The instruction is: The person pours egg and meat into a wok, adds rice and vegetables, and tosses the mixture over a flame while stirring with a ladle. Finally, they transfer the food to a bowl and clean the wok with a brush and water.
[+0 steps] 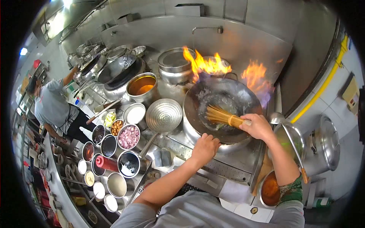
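A bamboo wok brush (224, 116), its bristles bound by a band, is gripped in my right hand (258, 126). The bristles reach down into a large dark wok (195, 114), whose inside looks wet. My left hand (205, 150) is closed at the near rim of the wok, where a handle would be hidden under the fingers. Flames (207, 64) rise behind the wok's far edge, with more at its right side.
A perforated strainer (164, 116) lies left of the wok near a pot of orange liquid (142, 86). Several ingredient containers, one with chopped onion (128, 137), stand farther left. A ladle (291, 140) and lidded pot (329, 142) are right. A co-worker (57, 102) stands left.
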Available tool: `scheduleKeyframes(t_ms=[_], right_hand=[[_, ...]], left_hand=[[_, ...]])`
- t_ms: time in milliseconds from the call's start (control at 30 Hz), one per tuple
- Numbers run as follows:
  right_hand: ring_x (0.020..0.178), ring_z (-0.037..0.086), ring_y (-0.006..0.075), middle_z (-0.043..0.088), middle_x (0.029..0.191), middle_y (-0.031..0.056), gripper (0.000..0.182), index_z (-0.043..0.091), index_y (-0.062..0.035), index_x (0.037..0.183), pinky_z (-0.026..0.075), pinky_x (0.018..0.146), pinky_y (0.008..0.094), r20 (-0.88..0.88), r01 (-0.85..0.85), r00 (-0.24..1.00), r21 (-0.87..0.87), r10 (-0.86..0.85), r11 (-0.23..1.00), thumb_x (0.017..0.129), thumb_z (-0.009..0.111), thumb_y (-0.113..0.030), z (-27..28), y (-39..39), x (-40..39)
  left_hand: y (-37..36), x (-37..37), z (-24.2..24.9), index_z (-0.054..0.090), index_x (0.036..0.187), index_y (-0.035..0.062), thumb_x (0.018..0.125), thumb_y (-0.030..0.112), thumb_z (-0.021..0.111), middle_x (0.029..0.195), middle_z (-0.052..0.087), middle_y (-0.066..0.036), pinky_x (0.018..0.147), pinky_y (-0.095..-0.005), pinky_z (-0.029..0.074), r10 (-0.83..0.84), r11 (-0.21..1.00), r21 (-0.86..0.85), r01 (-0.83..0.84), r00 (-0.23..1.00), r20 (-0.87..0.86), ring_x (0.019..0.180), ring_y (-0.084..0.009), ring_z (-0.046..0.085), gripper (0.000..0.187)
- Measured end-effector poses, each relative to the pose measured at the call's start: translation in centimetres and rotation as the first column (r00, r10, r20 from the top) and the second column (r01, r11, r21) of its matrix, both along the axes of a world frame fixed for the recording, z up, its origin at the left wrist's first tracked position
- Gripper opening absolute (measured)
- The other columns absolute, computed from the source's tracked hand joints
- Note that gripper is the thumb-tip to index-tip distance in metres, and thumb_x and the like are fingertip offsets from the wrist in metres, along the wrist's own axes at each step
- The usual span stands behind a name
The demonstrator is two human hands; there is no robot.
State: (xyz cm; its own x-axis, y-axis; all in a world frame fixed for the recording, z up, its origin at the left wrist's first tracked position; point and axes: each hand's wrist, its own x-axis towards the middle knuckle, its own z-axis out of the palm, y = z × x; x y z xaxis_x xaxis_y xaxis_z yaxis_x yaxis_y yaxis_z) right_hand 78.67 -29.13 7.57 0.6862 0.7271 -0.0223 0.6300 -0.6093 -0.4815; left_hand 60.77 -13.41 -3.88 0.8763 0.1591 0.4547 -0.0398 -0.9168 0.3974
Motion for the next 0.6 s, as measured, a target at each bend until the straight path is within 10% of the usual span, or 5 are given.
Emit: scheduleKeyframes(t_ms=[100,267,467,600], right_hand=[[0.097,0.067,0.0376,0.07,0.101,0.0212,0.043,0.07,-0.0099,0.114,0.052,0.088,0.0409,-0.047,-0.064,0.996,0.124,0.07,0.99,0.079,0.075,-0.034,-0.3,0.6,-2.7],[0.095,0.068,0.0365,0.07,0.101,0.0191,0.041,0.067,-0.0126,0.118,0.053,0.085,0.0471,0.033,0.006,0.999,-0.137,-0.002,0.991,0.083,0.068,-0.034,-3.7,3.4,-2.0],[0.092,0.067,0.04,0.07,0.095,0.0191,0.036,0.067,-0.0131,0.116,0.053,0.082,0.0484,0.021,-0.177,0.984,0.212,0.176,0.961,0.085,0.067,-0.032,-5.1,4.3,-3.4],[0.089,0.067,0.038,0.071,0.094,0.0169,0.025,0.07,-0.0143,0.104,0.054,0.08,0.0476,0.131,-0.09,0.987,-0.066,0.098,0.994,0.084,0.065,-0.029,-4.3,4.7,0.4]], left_hand=[[-0.4,0.0,0.2,0.069,0.088,0.0063,0.084,0.018,0.069,0.077,0.058,-0.012,0.071,-0.0425,0.046,0.009,1.0,0.006,-0.009,1.0,-0.028,0.079,-0.032,0.055,0.012],[-1.1,-0.4,0.3,0.069,0.086,0.0064,0.084,0.018,0.069,0.077,0.058,-0.011,0.07,-0.0422,0.046,0.034,0.999,0.025,-0.033,0.998,-0.052,0.077,-0.0316,0.055,0.012],[-1.6,0.3,1.5,0.068,0.084,0.0061,0.084,0.018,0.069,0.075,0.058,-0.011,0.069,-0.041,0.046,0.059,0.998,0.029,-0.057,0.996,-0.065,0.076,-0.0305,0.055,0.012],[-1.5,0.3,1.1,0.068,0.083,0.0058,0.083,0.017,0.069,0.074,0.058,-0.011,0.069,-0.0404,0.045,0.039,0.999,0.026,-0.037,0.997,-0.061,0.076,-0.0302,0.055,0.011]])
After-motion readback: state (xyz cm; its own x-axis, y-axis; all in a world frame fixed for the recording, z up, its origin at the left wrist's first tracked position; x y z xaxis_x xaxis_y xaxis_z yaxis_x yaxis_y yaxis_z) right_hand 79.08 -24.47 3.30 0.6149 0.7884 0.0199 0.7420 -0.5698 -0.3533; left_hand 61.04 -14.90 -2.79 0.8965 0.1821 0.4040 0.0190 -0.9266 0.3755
